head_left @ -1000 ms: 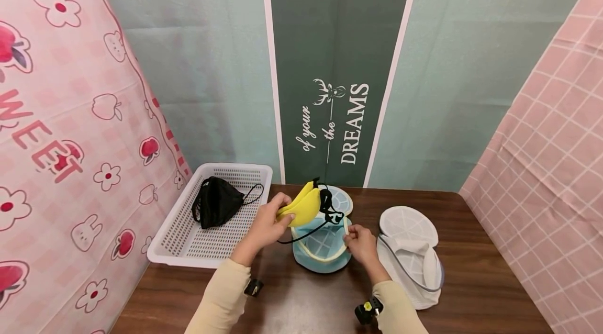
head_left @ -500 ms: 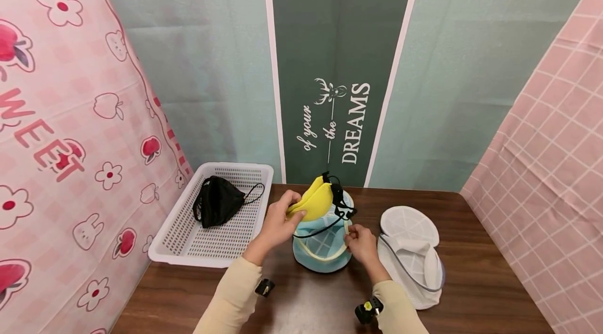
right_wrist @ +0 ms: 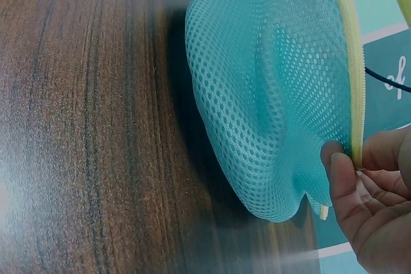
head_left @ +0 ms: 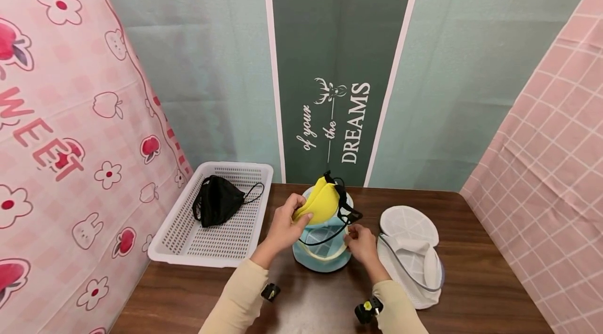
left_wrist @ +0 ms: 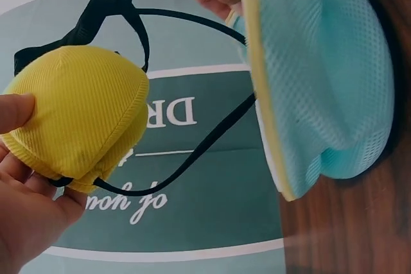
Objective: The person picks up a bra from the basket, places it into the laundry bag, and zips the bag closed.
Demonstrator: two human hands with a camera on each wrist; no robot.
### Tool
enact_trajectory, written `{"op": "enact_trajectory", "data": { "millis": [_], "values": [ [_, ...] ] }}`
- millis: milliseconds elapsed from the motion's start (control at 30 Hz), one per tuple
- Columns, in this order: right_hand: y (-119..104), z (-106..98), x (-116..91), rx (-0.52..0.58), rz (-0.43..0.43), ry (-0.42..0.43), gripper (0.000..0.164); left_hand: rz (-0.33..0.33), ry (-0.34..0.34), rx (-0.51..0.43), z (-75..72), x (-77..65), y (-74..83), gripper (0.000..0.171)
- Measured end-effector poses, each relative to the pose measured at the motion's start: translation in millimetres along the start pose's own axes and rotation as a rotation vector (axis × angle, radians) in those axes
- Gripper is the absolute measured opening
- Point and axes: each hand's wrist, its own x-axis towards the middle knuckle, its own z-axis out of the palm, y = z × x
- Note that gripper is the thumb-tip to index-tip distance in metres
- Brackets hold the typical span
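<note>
My left hand [head_left: 286,224] pinches a folded yellow bra [head_left: 321,201] by one end, its cups nested together and its black straps hanging down. The bra is held over a light-blue mesh laundry bag [left_wrist: 334,94], and a strap loop dips across the bag's mouth. That bag stands on the table with its yellow-zippered opening facing up and its round lid [head_left: 348,200] folded back behind, partly covered by the bra. On the right side, my right hand [head_left: 361,244] pinches the zipper edge [right_wrist: 355,94] between thumb and fingers.
A white perforated basket [head_left: 162,250] at the left holds a folded black bra [head_left: 219,201]. Right of the blue bag, a white mesh laundry bag [head_left: 414,266] lies with its lid [head_left: 407,223] open. Printed curtains [head_left: 207,72] stand behind and along both sides of the wooden table [head_left: 480,271].
My left hand has carried the yellow bra to the right, over the blue bag, and its straps now hang across the opening. The right hand stays on the zipper edge.
</note>
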Motion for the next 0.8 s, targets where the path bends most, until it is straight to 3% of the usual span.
{"op": "enact_trajectory", "data": {
  "millis": [200,333,433,600,800],
  "values": [
    [1,-1,0,-0.074,-0.001,0.027,0.004,-0.001,-0.029,-0.032,6.9,-6.6,-5.1,0.024],
    [1,-3,1,-0.125,-0.001,0.021,0.011,-0.013,-0.047,-0.037,9.8,-10.5,-9.9,0.023],
    [1,-4,1,-0.134,-0.020,0.009,0.005,-0.018,-0.053,-0.028,10.4,-13.8,-13.7,0.024],
    [2,-3,1,-0.129,-0.038,0.000,0.017,-0.017,-0.085,-0.003,9.6,-21.1,-21.7,0.024],
    [1,-3,0,-0.096,-0.043,0.008,0.019,-0.024,-0.111,0.032,9.1,-26.8,-27.6,0.024]
  ]
}}
